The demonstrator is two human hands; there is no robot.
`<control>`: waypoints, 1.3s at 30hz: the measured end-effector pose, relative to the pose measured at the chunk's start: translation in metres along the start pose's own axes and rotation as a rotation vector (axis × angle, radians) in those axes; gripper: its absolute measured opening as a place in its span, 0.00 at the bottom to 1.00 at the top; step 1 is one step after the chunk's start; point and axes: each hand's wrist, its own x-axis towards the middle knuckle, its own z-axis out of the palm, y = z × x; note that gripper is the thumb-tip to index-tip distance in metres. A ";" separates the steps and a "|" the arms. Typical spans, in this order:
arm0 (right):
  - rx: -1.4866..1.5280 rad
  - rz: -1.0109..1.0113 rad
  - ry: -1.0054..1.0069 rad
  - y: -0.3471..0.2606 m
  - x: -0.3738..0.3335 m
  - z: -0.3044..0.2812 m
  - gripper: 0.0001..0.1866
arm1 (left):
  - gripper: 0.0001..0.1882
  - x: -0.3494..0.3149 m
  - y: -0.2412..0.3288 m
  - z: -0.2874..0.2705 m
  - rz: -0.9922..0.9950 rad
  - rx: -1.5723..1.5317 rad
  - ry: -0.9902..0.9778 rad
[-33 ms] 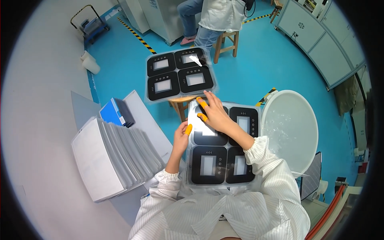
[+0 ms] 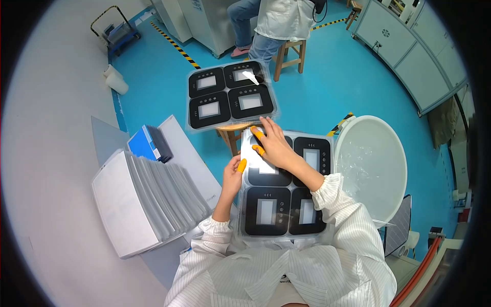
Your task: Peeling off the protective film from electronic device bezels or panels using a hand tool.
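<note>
Plastic sheets (image 2: 242, 217), clear and glossy, carry four rounded black panels (image 2: 267, 230) with pale windows (image 2: 266, 212). The stack lies under the loosely spread right hand (image 2: 277, 149); the left hand (image 2: 232, 176), half-curled, touches its edge; whether gripping, I cannot tell. Yellow covers (image 2: 242, 165) sheath some fingers (image 2: 258, 133).

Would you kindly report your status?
Right hand on clear plastic sheets with black rectangular panels. Left hand at their left edge. Round white plastic tub to their right.
</note>
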 end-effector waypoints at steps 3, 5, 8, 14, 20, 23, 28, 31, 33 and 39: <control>-0.025 -0.033 -0.011 0.001 -0.002 0.008 0.23 | 0.12 0.000 0.003 0.001 0.017 -0.018 0.001; -0.036 -0.057 -0.020 0.001 -0.003 0.005 0.23 | 0.12 -0.001 0.005 0.004 0.019 -0.016 0.016; -0.022 -0.057 -0.061 0.002 -0.003 0.002 0.23 | 0.12 0.001 0.003 0.004 0.037 0.002 0.031; -0.071 -0.031 -0.014 0.003 0.007 0.010 0.23 | 0.13 0.003 0.003 0.004 0.055 0.029 0.039; -0.151 -0.145 -0.006 0.000 -0.001 0.002 0.21 | 0.13 0.002 0.001 0.005 0.073 0.012 0.045; -0.043 -0.106 -0.032 0.001 0.003 -0.007 0.21 | 0.13 0.002 0.001 0.003 0.072 0.014 0.033; -0.078 -0.050 0.043 0.002 0.004 0.004 0.21 | 0.14 0.002 0.005 0.004 0.068 0.071 0.029; -0.172 -0.119 0.035 -0.002 0.002 0.001 0.21 | 0.14 0.003 0.003 0.001 0.072 0.055 0.022; -0.087 -0.163 0.074 -0.004 0.000 -0.004 0.19 | 0.14 0.003 0.001 -0.001 0.079 0.008 0.016; 0.038 -0.122 0.281 0.008 0.017 0.004 0.13 | 0.14 0.000 0.007 0.008 0.097 0.063 0.018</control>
